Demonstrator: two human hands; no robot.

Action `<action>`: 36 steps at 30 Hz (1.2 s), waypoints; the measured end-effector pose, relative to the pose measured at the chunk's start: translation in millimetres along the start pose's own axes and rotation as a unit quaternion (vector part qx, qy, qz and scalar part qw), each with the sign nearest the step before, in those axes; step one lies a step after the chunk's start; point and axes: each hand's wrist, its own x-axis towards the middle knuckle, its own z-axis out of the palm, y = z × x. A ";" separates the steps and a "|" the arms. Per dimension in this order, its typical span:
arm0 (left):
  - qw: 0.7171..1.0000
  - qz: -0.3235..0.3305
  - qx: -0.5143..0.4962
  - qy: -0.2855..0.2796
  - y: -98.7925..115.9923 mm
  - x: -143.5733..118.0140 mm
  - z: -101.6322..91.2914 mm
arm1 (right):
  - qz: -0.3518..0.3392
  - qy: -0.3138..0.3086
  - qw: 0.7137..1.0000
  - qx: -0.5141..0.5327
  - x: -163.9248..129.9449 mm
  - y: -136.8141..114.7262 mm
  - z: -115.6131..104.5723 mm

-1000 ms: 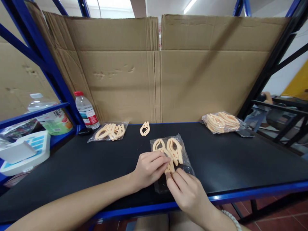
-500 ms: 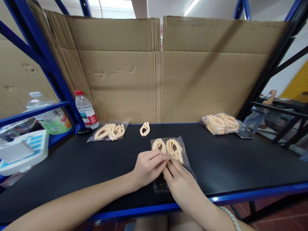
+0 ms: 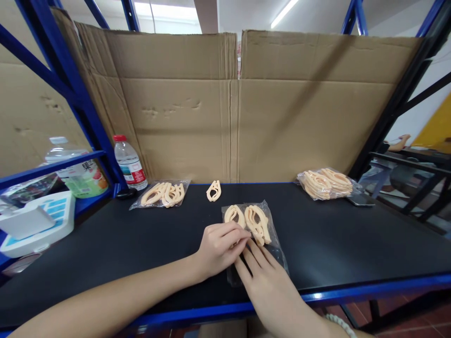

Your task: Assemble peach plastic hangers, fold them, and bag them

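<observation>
A bag [image 3: 253, 230] lies near the counter's [image 3: 352, 244] front edge; a bottle [image 3: 129, 163] stands at its back-left corner.

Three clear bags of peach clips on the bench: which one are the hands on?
The middle bag, at the bench's front; both hands touch it, and the other two bags lie untouched farther back.

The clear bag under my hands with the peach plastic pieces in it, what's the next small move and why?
Probably press the bag's open near end flat. The peach pieces sit in its far half, the near half looks unfilled, the left hand pinches its edge, and the right hand lies flat on it.
</observation>
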 end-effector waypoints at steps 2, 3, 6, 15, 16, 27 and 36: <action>1.000 0.004 0.001 -0.004 0.8 0.5 -0.2 | 0.000 -0.003 1.000 -0.010 2.8 4.8 8.9; 1.000 0.006 0.001 -0.005 1.0 0.7 -0.2 | 0.000 -0.007 1.000 -0.014 4.4 7.3 13.5; 1.000 0.008 0.000 -0.003 0.9 0.8 0.1 | -0.003 -0.012 1.000 -0.020 8.0 12.2 19.0; 1.000 0.002 0.020 -0.005 -5.7 -2.4 3.1 | -0.044 -0.071 0.948 0.306 53.9 64.1 -53.9; 1.000 0.002 0.026 -0.008 -6.2 -2.9 3.9 | -0.010 -0.052 0.957 0.284 69.4 75.9 -50.4; 1.000 0.013 0.019 -0.019 -5.8 -3.6 6.9 | -0.113 -0.217 0.965 0.091 196.9 126.0 119.3; 0.998 0.034 0.033 -0.029 -7.8 -7.2 7.0 | -0.129 -0.270 0.951 0.080 212.2 122.8 132.8</action>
